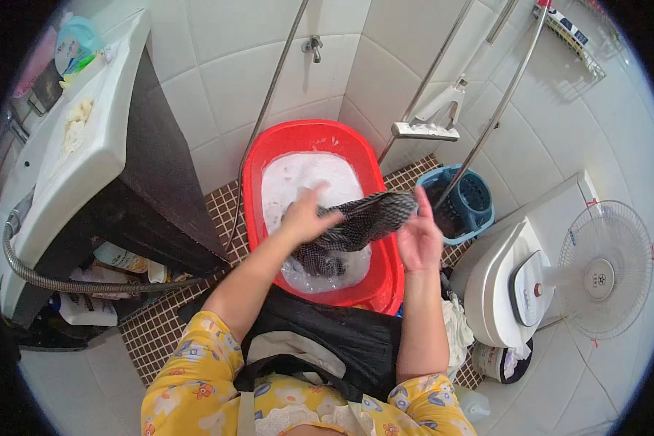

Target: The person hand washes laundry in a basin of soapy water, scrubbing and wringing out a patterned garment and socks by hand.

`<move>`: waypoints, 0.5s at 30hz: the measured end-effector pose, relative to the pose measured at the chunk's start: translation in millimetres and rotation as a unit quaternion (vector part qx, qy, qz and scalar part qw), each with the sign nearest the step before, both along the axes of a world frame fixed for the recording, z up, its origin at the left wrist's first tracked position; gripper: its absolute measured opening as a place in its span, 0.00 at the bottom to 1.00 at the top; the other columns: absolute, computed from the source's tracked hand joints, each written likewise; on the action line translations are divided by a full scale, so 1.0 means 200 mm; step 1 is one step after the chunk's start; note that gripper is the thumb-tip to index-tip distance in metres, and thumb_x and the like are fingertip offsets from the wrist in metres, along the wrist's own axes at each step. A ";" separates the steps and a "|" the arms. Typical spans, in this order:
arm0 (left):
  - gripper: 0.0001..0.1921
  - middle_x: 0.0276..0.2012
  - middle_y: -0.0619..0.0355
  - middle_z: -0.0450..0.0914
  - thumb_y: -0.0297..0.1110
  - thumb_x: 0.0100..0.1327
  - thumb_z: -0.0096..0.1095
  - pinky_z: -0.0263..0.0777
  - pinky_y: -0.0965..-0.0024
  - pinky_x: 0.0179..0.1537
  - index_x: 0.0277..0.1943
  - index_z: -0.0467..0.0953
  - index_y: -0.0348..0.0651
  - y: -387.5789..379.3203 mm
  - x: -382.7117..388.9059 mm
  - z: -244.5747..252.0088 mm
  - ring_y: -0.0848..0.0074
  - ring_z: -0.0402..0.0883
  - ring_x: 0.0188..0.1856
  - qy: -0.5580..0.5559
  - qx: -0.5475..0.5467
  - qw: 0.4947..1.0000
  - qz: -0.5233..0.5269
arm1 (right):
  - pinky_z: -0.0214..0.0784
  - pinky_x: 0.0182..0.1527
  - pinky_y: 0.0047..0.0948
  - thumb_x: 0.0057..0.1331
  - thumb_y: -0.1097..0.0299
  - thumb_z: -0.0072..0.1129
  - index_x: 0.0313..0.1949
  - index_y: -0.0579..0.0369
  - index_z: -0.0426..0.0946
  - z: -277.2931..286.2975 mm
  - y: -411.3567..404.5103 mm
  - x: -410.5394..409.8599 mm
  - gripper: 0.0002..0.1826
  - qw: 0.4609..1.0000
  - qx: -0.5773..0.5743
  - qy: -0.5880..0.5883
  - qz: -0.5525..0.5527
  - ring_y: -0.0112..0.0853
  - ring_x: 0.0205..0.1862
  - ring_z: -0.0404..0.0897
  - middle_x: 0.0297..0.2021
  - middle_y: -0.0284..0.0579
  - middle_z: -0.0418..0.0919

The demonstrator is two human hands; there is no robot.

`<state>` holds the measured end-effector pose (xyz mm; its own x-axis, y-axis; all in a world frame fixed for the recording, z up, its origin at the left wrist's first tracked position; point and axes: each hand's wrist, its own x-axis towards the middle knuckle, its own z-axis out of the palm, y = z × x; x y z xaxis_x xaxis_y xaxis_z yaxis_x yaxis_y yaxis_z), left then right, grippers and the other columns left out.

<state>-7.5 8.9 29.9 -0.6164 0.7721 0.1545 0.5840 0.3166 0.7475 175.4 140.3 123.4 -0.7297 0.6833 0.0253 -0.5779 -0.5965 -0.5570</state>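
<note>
A red plastic basin [327,131] stands on the floor before me, with white foam [310,169] and sudsy water in it. Over its near part hangs a dark cloth with a fine black-and-white pattern [359,220]; its lower part dips in the water. My left hand [308,215], blurred, touches the cloth's left part, fingers spread; its exact hold is unclear. My right hand [421,234] is at the cloth's right end, above the basin's right rim, palm up with the fingers extended. Whether it grips the cloth cannot be told.
A washbasin [106,144] on a dark cabinet is at left, a shower hose [270,98] beside the red basin. At right are a blue mop bucket [488,218] with a mop pole, a white toilet [477,289] and a fan [605,272]. A wall tap [315,49] is ahead.
</note>
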 end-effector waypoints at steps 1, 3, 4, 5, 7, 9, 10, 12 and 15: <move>0.41 0.53 0.44 0.67 0.53 0.45 0.69 0.65 0.55 0.52 0.61 0.59 0.51 0.01 0.10 0.07 0.53 0.72 0.52 -0.012 -0.041 0.996 -0.078 | 0.65 0.51 0.32 0.53 0.85 0.45 0.57 0.60 0.62 -0.03 -0.01 0.00 0.29 0.998 0.049 -0.039 0.023 0.33 0.43 0.74 0.40 0.45 0.73; 0.43 0.49 0.45 0.71 0.51 0.41 0.73 0.67 0.60 0.50 0.59 0.61 0.47 0.01 0.19 0.00 0.59 0.74 0.49 -0.028 0.059 0.987 -0.149 | 0.68 0.45 0.26 0.53 0.85 0.49 0.55 0.59 0.64 -0.05 -0.10 -0.09 0.27 0.985 0.111 -0.124 0.044 0.27 0.39 0.74 0.37 0.40 0.72; 0.38 0.45 0.46 0.74 0.48 0.42 0.72 0.69 0.62 0.47 0.56 0.65 0.44 0.04 0.24 -0.02 0.59 0.76 0.45 -0.054 0.104 0.985 -0.126 | 0.68 0.42 0.25 0.53 0.86 0.50 0.54 0.59 0.65 -0.11 -0.10 -0.11 0.26 0.976 0.118 -0.171 0.061 0.27 0.37 0.74 0.37 0.39 0.72; 0.33 0.40 0.47 0.77 0.46 0.44 0.71 0.70 0.63 0.44 0.53 0.68 0.41 0.06 0.26 -0.05 0.59 0.78 0.41 -0.081 0.149 0.980 -0.104 | 0.68 0.39 0.23 0.53 0.86 0.52 0.52 0.60 0.66 -0.20 -0.09 -0.12 0.25 0.965 0.125 -0.218 0.078 0.26 0.36 0.74 0.36 0.39 0.71; 0.26 0.34 0.48 0.79 0.42 0.46 0.68 0.70 0.65 0.40 0.47 0.72 0.39 0.07 0.24 -0.10 0.62 0.79 0.36 -0.119 0.109 0.979 -0.124 | 0.68 0.32 0.22 0.52 0.87 0.53 0.49 0.58 0.68 -0.32 -0.11 -0.15 0.23 0.952 0.128 -0.264 0.091 0.26 0.32 0.74 0.34 0.37 0.70; 0.19 0.28 0.50 0.80 0.38 0.49 0.65 0.70 0.67 0.36 0.42 0.75 0.36 0.07 0.23 -0.11 0.65 0.79 0.31 -0.158 0.071 0.974 -0.147 | 0.69 0.32 0.22 0.52 0.87 0.52 0.44 0.57 0.68 -0.36 -0.08 -0.14 0.19 0.914 0.230 -0.331 0.047 0.28 0.32 0.75 0.33 0.39 0.71; 0.14 0.27 0.53 0.79 0.34 0.52 0.61 0.70 0.70 0.36 0.39 0.76 0.35 0.06 0.22 -0.10 0.73 0.77 0.31 -0.177 0.068 0.969 -0.159 | 0.69 0.32 0.22 0.52 0.87 0.52 0.44 0.57 0.68 -0.37 -0.06 -0.13 0.19 0.914 0.229 -0.332 0.045 0.28 0.32 0.75 0.33 0.39 0.71; 0.09 0.25 0.61 0.78 0.27 0.54 0.51 0.67 0.74 0.33 0.34 0.77 0.33 0.06 0.19 -0.14 0.84 0.73 0.30 -0.211 0.059 0.962 -0.161 | 0.70 0.34 0.22 0.52 0.86 0.52 0.39 0.56 0.67 -0.40 -0.02 -0.12 0.15 0.936 0.118 -0.322 0.085 0.30 0.31 0.76 0.32 0.40 0.71; 0.09 0.23 0.64 0.75 0.26 0.53 0.48 0.64 0.76 0.30 0.30 0.77 0.33 0.06 0.11 -0.22 0.84 0.69 0.27 -0.326 0.059 0.930 -0.159 | 0.71 0.36 0.21 0.51 0.86 0.51 0.33 0.55 0.65 -0.43 -0.01 -0.13 0.13 0.949 0.107 -0.291 0.062 0.30 0.32 0.76 0.32 0.39 0.71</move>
<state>14.2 21.6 -14.2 -0.3515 0.9331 -0.0761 0.0443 0.0977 0.9942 150.3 138.4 38.1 -0.7370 0.6165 -0.2771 -0.0693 -0.4768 -0.8763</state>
